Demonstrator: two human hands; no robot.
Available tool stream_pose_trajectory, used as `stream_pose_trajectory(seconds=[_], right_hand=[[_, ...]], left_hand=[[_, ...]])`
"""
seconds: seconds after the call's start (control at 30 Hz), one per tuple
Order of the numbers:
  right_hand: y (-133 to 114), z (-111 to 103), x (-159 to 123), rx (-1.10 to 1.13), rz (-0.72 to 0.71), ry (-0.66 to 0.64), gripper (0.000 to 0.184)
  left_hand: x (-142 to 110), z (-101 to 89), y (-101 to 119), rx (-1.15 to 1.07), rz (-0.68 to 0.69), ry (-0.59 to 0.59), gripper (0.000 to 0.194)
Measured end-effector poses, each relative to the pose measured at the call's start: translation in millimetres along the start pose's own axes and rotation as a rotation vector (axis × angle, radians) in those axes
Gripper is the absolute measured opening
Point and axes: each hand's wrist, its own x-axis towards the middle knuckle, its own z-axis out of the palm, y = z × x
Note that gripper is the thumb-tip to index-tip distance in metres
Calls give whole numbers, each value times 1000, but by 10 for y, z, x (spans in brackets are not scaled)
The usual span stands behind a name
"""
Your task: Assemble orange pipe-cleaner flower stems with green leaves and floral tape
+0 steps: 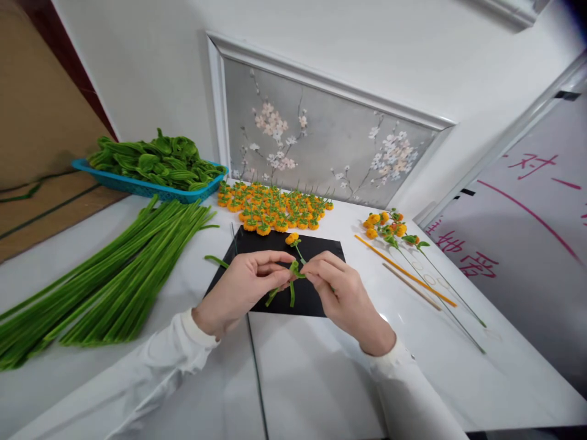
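Note:
Over a black mat (270, 243), my left hand (243, 281) is closed, its thumb and fingertips pinching a short curled piece of green pipe cleaner (297, 269). My right hand (342, 290) is closed in a pinch at the right of that piece, where the thin stem of a small orange pipe-cleaner flower (292, 239) runs down to its fingertips. The fingers partly hide where stem and green piece meet. Short green pipe-cleaner offcuts (292, 294) show below the hands, and another strip (216, 261) lies across the mat's left edge.
Rows of orange flower heads (275, 208) stand behind the mat. At left lie long green pipe cleaners (123, 275), with a blue basket (156, 192) of green leaves behind. Finished sprigs (389, 226), an orange pipe cleaner (406, 271) and a brown stick (410, 286) lie at right.

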Motion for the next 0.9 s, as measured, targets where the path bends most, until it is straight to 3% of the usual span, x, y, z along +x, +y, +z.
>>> stream_pose_trajectory(seconds=[0.07, 0.17, 0.33, 0.43, 0.57, 0.73, 0.9], right_hand=[[-1, -9, 4, 77, 7, 1, 21], [6, -25, 11, 123, 38, 17, 19], [20, -9, 9, 55, -3, 12, 17], [32, 33, -8, -22, -74, 35, 17], [43, 67, -26, -70, -102, 81, 19], [10, 87, -7, 45, -113, 58, 22], [-40, 117, 28, 90, -19, 42, 17]], left_hand=[[-29, 3, 41, -80, -88, -65, 36], [-62, 15, 101, -126, -140, -149, 25], [-56, 34, 146, -194, -232, -19, 15], [-46, 38, 146, -211, -235, -29, 13], [-47, 35, 110, -20, -113, -49, 12], [-40, 19, 26, 307, 73, -71, 18], [-44, 30, -8, 532, 228, -30, 20]])
